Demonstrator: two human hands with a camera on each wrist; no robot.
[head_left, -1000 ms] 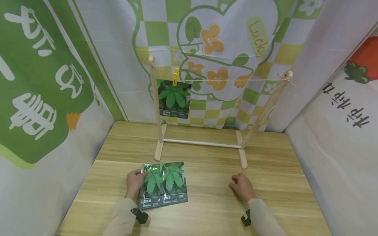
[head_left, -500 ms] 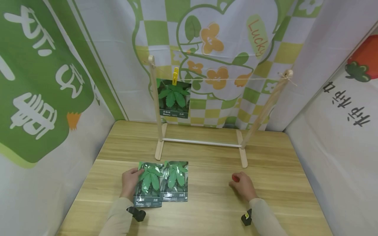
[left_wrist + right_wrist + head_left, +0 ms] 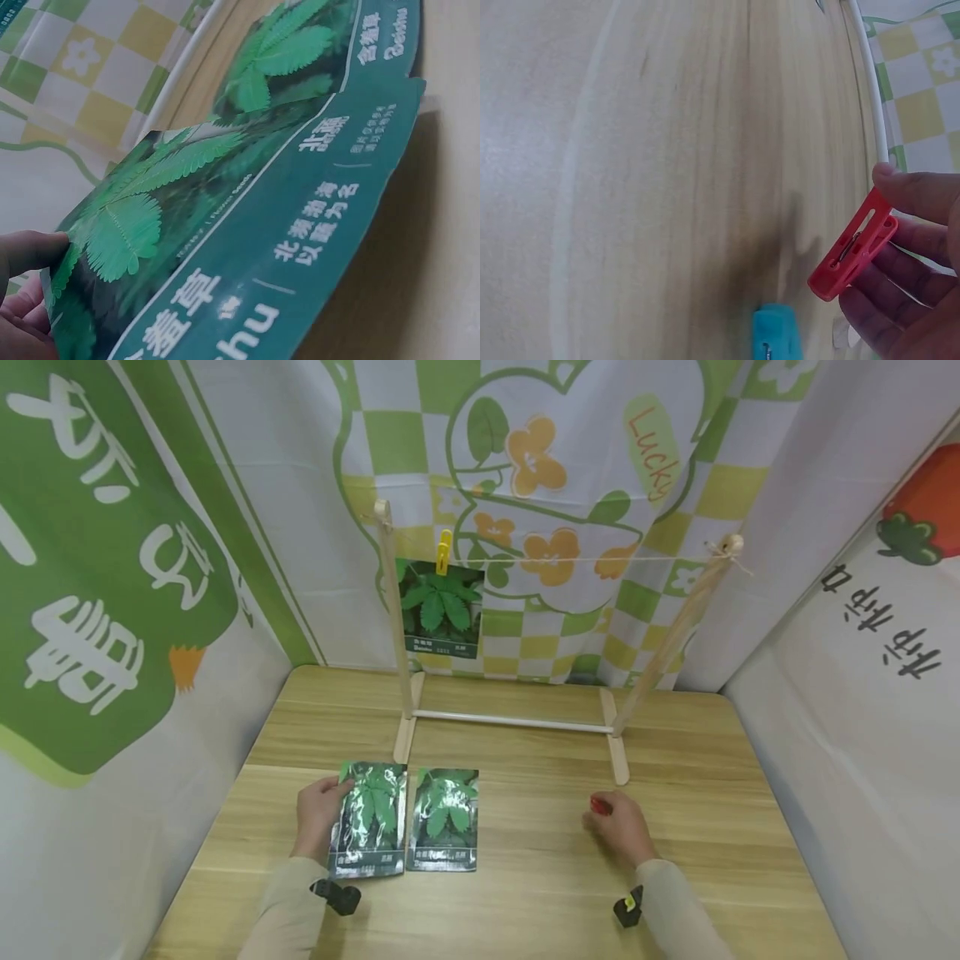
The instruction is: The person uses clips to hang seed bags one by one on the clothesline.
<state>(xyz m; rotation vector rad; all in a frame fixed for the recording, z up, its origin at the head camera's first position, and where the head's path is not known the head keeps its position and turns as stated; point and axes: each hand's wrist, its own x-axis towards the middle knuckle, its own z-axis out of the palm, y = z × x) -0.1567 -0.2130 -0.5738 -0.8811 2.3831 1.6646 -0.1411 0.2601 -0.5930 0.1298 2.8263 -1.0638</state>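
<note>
My left hand (image 3: pixel 318 817) pinches the left edge of a green seed packet (image 3: pixel 369 818) with a leafy picture. The left wrist view shows the thumb on that packet's front and its lower edge lifted over a shadow on the table. Just right of it, a matching seed packet (image 3: pixel 444 822) lies flat. Over on the right, my right hand (image 3: pixel 627 832) holds a red clothespin (image 3: pixel 851 251) between thumb and fingers. Below it, in the right wrist view, a teal clothespin (image 3: pixel 776 330) lies on the wood, hidden by the hand in the head view.
A wooden rack (image 3: pixel 401 635) stands at the back of the table (image 3: pixel 525 902), with a string (image 3: pixel 585 560) between its posts. A third seed packet (image 3: pixel 440 618) hangs there from a yellow clothespin (image 3: pixel 444 553). Printed curtains (image 3: pixel 390 443) enclose the table.
My left hand has drawn its packet left, off the other packet it overlapped, so a narrow gap now parts them. The right hand stays near its spot, with the red clothespin more visible.
</note>
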